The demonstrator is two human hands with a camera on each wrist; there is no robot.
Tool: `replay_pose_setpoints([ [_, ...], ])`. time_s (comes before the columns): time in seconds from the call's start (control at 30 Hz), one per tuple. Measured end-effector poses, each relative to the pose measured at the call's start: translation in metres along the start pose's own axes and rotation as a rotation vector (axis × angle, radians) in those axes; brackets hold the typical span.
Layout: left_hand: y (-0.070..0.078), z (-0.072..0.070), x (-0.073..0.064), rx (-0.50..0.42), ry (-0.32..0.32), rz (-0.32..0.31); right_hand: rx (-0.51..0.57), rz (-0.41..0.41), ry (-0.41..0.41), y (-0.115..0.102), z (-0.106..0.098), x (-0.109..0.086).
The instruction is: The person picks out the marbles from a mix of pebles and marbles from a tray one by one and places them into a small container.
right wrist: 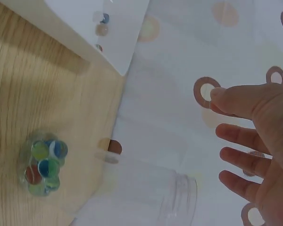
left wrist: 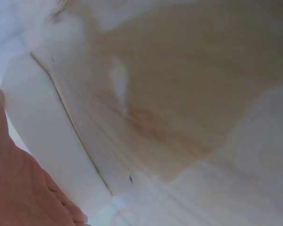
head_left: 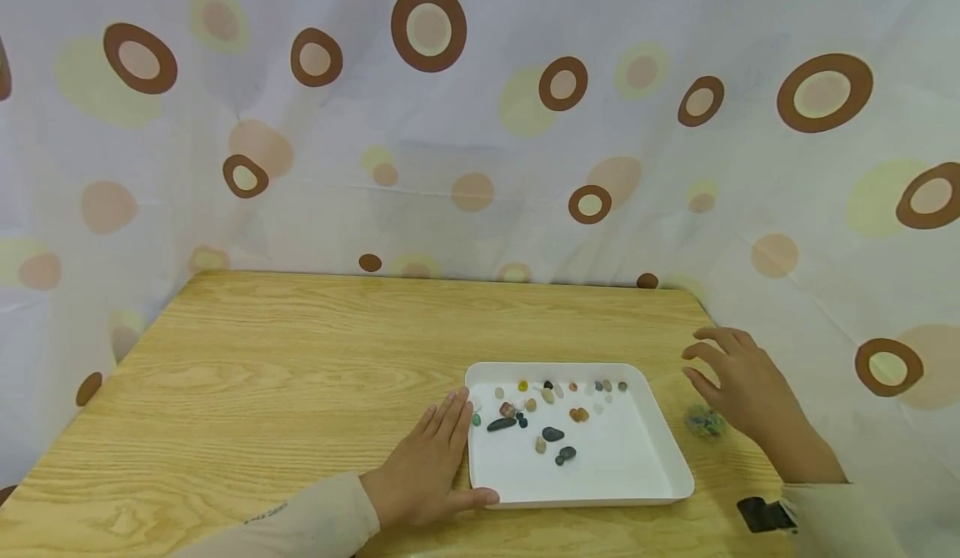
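A shallow white tray (head_left: 622,475) holds several pebbles, among them a dark oval stone (head_left: 552,434) and orange-brown stones (head_left: 579,414). My left hand (head_left: 423,466) rests along its left side with the fingers straight and the thumb at the front rim. In the left wrist view, the palm (left wrist: 26,188) lies beside the white tray wall (left wrist: 56,136). To the tray's right, a clear jar (right wrist: 179,193) stands with coloured glass marbles (right wrist: 45,167) at its bottom. Near the jar's mouth, my right hand (head_left: 746,387) hovers with fingers loosely bent and nothing between them.
The wooden table (head_left: 285,374) extends left of and behind the tray. A patterned curtain (head_left: 480,124) hangs along the back and both sides, close to the right arm. A black strap (head_left: 759,514) shows at the right sleeve.
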State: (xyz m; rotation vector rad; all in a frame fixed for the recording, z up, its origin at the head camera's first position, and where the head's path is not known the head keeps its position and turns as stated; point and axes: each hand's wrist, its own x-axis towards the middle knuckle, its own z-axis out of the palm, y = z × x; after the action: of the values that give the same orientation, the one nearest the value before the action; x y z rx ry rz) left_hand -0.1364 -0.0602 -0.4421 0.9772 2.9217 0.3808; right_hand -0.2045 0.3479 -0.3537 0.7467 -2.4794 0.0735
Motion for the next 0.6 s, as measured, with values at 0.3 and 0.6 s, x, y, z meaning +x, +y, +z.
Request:
replay_pose_setpoints([
  [0.3,0.001,-0.002,0.000,0.005,-0.019,-0.019,0.067,-0.051,-0.293,-0.013,0.041,0.011],
  [0.6,0.002,-0.002,0.000,0.010,-0.015,-0.024,0.077,-0.031,-0.428,-0.013,0.069,0.014],
])
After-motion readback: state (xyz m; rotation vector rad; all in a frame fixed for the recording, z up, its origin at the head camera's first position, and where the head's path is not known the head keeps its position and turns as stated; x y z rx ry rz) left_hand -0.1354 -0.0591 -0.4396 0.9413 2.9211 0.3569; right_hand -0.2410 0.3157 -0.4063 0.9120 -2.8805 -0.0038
